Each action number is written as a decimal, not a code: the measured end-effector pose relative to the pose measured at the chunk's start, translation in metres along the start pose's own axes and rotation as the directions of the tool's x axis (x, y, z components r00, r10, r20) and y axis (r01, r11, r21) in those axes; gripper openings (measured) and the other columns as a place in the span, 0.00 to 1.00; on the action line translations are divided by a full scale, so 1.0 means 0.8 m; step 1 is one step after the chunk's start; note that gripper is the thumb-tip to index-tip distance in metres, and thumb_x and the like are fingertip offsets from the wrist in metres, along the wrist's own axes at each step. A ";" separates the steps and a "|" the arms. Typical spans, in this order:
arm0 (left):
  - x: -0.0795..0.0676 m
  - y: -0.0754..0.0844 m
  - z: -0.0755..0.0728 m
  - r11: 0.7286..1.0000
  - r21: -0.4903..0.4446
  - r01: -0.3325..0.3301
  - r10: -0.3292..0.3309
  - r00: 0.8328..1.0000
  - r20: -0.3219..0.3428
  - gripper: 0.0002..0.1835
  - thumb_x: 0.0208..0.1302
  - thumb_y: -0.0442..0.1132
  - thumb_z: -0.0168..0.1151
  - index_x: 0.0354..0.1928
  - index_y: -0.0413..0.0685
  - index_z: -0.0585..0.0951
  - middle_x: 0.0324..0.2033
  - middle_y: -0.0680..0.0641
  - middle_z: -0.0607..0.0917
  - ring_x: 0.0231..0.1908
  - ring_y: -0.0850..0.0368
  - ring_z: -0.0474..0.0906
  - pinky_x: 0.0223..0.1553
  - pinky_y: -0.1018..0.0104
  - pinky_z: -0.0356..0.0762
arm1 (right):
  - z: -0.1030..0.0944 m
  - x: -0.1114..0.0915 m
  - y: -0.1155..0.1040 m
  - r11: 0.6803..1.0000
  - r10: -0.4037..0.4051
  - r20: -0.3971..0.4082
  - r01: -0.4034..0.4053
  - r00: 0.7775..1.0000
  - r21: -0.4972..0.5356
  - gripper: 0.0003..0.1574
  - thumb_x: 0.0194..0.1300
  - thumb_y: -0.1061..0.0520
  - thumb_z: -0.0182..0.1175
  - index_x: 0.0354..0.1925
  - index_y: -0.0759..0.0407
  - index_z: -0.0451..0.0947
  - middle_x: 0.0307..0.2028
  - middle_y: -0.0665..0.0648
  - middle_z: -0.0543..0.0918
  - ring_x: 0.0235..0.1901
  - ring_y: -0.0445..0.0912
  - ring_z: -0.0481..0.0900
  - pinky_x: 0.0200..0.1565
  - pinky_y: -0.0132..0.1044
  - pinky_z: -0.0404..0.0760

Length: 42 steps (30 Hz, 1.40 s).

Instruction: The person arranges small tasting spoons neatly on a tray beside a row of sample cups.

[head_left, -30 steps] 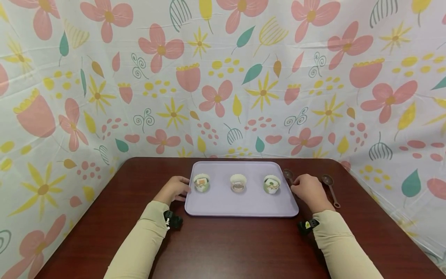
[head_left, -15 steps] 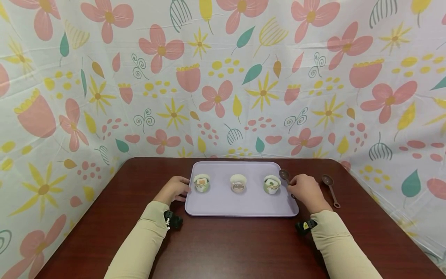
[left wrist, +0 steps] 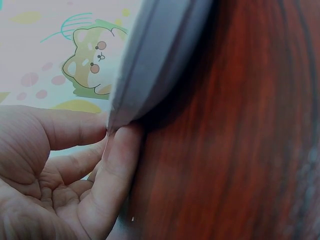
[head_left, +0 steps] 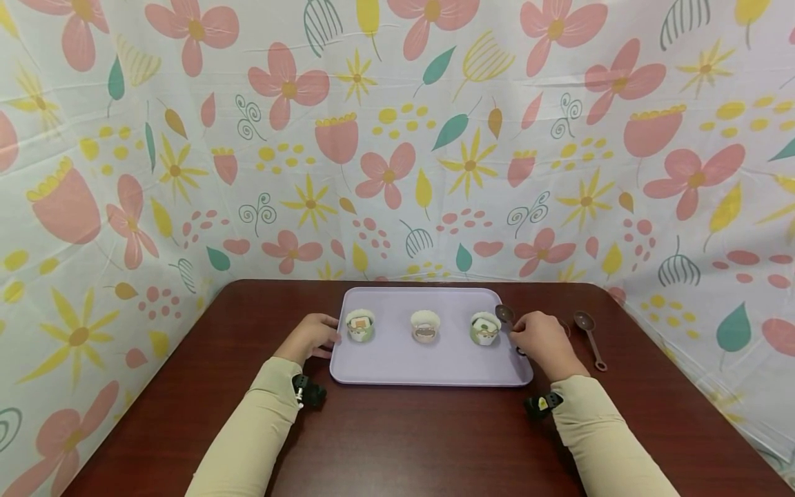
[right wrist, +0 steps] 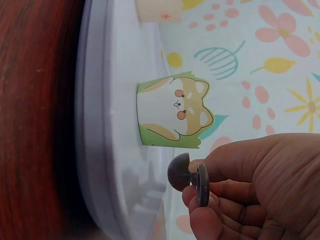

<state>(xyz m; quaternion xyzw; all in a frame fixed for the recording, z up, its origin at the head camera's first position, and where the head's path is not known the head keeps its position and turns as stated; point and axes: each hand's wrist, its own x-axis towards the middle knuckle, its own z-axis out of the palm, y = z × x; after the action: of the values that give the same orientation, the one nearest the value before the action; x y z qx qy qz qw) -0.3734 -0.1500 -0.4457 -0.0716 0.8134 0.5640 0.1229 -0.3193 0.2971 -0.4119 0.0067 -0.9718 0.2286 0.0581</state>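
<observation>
A lilac tray [head_left: 385, 366] lies on the dark table, and my left hand [head_left: 309, 337] pinches its left rim between thumb and finger. My right hand [head_left: 542, 339] grips a brown measuring spoon [head_left: 504, 313] by its handle, the bowl over the tray's right edge. In the right wrist view the spoon's round bowl [right wrist: 179, 172] sits just below a green cup [right wrist: 172, 112] printed with a dog. On the tray stand a left paper cup [head_left: 360, 327], a middle paper cup [head_left: 425, 327] and a right paper cup [head_left: 485, 329]. Pale pieces show in the left and right cups.
Another brown measuring spoon [head_left: 590, 338] lies on the table [head_left: 397, 442] to the right of my right hand. A brown curved edge [head_left: 564, 327] shows behind that hand, mostly hidden. A flower-printed cloth [head_left: 385, 138] hangs behind and at both sides.
My right hand has moved left and lifted the measuring spoon, bringing its bowl over the tray's right edge. The left hand, the tray and the cups have stayed in place.
</observation>
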 end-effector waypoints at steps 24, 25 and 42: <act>-0.004 0.002 0.001 1.000 -0.006 -0.004 0.004 1.000 0.000 0.26 0.63 0.25 0.62 0.65 0.34 0.74 0.45 0.36 0.81 0.42 0.45 0.81 0.42 0.49 0.86 | 0.015 0.000 0.000 0.999 -0.023 0.017 0.024 1.000 -0.021 0.10 0.63 0.61 0.61 0.24 0.61 0.81 0.20 0.53 0.80 0.21 0.46 0.76 0.23 0.38 0.74; -0.004 0.002 0.001 1.000 -0.004 -0.005 0.005 1.000 0.000 0.26 0.63 0.25 0.62 0.65 0.34 0.74 0.45 0.36 0.81 0.42 0.45 0.81 0.42 0.49 0.86 | 0.015 0.000 0.000 0.999 -0.020 0.021 0.021 1.000 -0.025 0.10 0.63 0.61 0.61 0.25 0.61 0.81 0.20 0.53 0.80 0.21 0.46 0.76 0.23 0.38 0.74; -0.003 0.002 0.001 1.000 -0.016 0.007 -0.007 1.000 0.000 0.26 0.64 0.25 0.62 0.65 0.34 0.73 0.47 0.35 0.81 0.45 0.42 0.82 0.42 0.49 0.86 | 0.018 0.001 -0.002 0.999 -0.009 0.026 0.010 1.000 -0.035 0.11 0.63 0.60 0.62 0.23 0.61 0.80 0.19 0.53 0.79 0.20 0.46 0.76 0.22 0.38 0.73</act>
<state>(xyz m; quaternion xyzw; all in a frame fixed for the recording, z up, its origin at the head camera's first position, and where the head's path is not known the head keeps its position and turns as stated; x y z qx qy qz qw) -0.3710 -0.1489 -0.4438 -0.0753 0.8085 0.5702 0.1242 -0.3212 0.2895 -0.4242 0.0132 -0.9762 0.2113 0.0469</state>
